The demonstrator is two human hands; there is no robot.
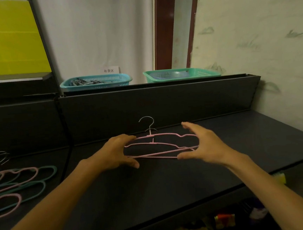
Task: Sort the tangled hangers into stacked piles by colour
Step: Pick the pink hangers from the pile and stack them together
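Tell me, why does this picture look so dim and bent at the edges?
Head view: dim room light leaves the dark shelf murky; the wide lens bows its edges. The pink hangers between the left hand and right hand stay fairly sharp; the tangled pile at left blurs.

Two stacked hangers (pixel 160 145) on shelf (pixel 171 182) centre, between both hands; tangled pile (pixel 19 185) far left; two baskets (pixel 95 82) on ledge behind.

A single wide-angle view from a head-worn camera, looking forward and down along both forearms onto a dark shelf (pixel 171 182) close below. The back wall (pixel 94 37) with two baskets (pixel 95 82) sits farther off, lines bowing toward the picture's edges.
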